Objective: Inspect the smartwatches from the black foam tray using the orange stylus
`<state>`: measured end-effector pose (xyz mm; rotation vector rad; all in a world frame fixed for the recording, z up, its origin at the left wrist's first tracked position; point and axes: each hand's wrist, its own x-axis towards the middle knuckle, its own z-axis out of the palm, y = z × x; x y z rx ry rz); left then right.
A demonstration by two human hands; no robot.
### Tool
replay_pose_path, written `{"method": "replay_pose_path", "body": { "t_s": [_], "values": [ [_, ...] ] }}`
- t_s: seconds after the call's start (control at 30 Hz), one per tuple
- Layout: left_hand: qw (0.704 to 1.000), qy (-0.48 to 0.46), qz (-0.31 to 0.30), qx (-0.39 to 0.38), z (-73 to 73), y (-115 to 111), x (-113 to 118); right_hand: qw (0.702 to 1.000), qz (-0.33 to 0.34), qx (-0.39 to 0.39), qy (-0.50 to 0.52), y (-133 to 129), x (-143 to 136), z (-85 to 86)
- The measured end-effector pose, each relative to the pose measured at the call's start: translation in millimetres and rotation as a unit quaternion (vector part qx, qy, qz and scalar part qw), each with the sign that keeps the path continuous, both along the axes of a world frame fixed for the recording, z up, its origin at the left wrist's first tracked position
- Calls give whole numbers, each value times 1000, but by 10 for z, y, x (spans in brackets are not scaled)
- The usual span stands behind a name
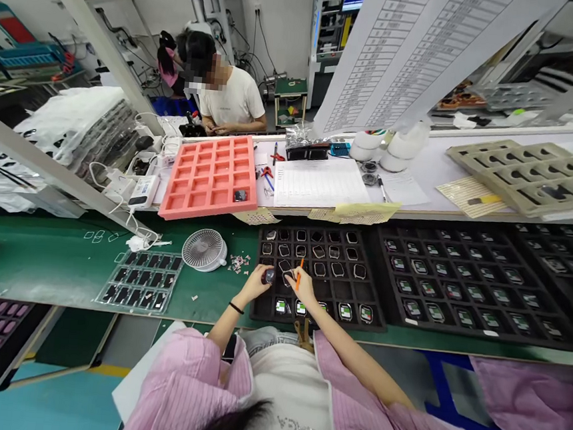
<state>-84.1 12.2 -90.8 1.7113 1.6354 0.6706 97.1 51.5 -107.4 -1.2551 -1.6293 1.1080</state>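
My left hand (256, 284) is closed round a dark watch-like unit (268, 276) over the left edge of a black foam tray (343, 289). Just right of it, my right hand (302, 287) grips an orange stick-like tool (299, 274), upright between the fingers, and its fingertips are at a square frame (284, 266). Square frames sit in the tray's back rows. Its front row holds units with lit green and white screens (345, 311). Fingers hide part of the middle compartments.
A small round fan (204, 249) and a clear tray of black parts (141, 280) stand to the left. A second black tray (478, 312) lies right. On the shelf are a pink tray (209, 176) and papers (319, 183). A person (231, 100) sits opposite.
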Motion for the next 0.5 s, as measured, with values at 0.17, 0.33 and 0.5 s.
{"method": "replay_pose_path", "body": {
  "t_s": [0.17, 0.33, 0.5],
  "values": [
    [995, 91, -8, -32, -185, -240, -34, 995, 41, -6, -87, -188, 36, -246],
    [986, 161, -6, -40, -141, -394, 28, 981, 24, -21, -190, -403, 394, -235],
    [977, 198, -49, -55, -166, -449, 301, 959, 27, -66, -273, -573, 532, -267]
  ]
}}
